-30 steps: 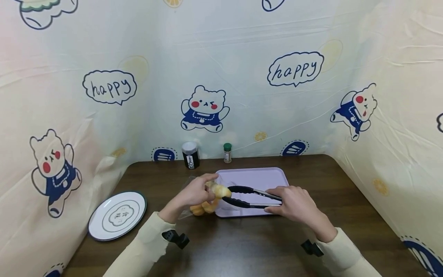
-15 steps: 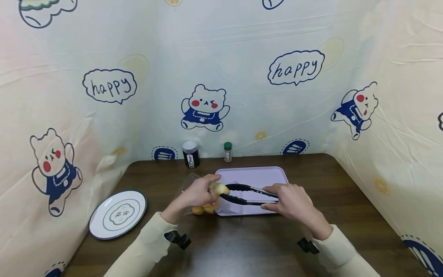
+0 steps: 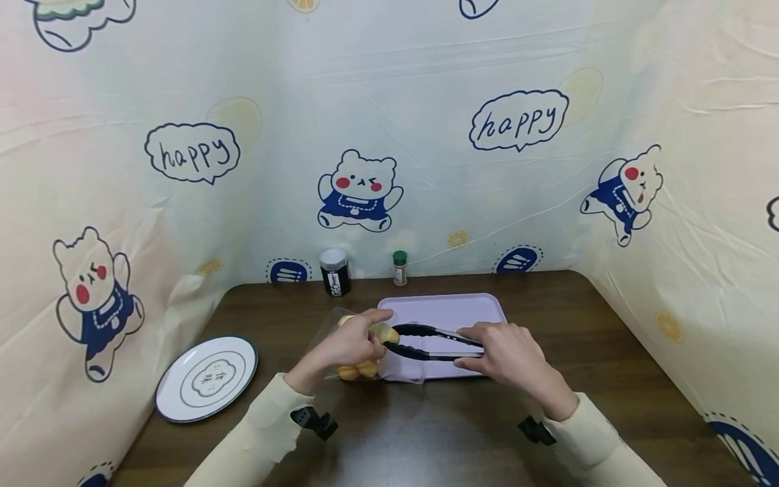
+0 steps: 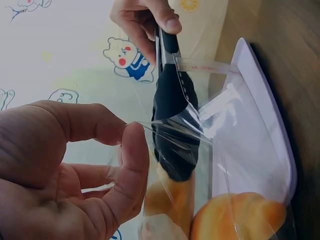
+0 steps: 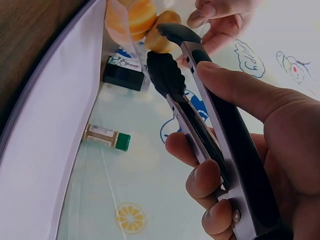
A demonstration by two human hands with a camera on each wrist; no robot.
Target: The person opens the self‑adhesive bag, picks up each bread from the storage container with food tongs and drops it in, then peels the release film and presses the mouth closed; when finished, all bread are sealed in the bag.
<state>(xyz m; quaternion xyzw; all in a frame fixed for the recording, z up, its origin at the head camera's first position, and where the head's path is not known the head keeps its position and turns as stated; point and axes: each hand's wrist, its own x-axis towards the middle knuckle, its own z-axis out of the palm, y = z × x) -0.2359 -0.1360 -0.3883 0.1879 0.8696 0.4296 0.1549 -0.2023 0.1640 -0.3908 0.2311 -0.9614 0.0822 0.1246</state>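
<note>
My left hand [image 3: 351, 341] pinches the edge of a clear plastic bag [image 4: 200, 125] between thumb and finger. In my right hand [image 3: 511, 352] is a pair of black-tipped tongs [image 5: 220, 120], gripped around its handles. Between the tong tips sits a bread roll [image 3: 387, 333], and in the left wrist view those tips lie behind the clear film. Other golden rolls [image 4: 240, 215] rest in the bag beside it. Part of the bag overlaps the left end of a lilac tray [image 3: 450, 311]; my left hand hides some of the bag in the head view.
A white plate [image 3: 207, 379] with a dark rim lies at the table's left. At the back stand a black jar [image 3: 335, 273] with a pale lid and a small green-capped bottle [image 3: 399, 269]. Patterned cloth surrounds the wooden table [image 3: 414, 433].
My right hand and the tongs have moved left, carrying the roll further left toward the bag and my left hand. The left hand has shifted slightly right, still pinching the bag.
</note>
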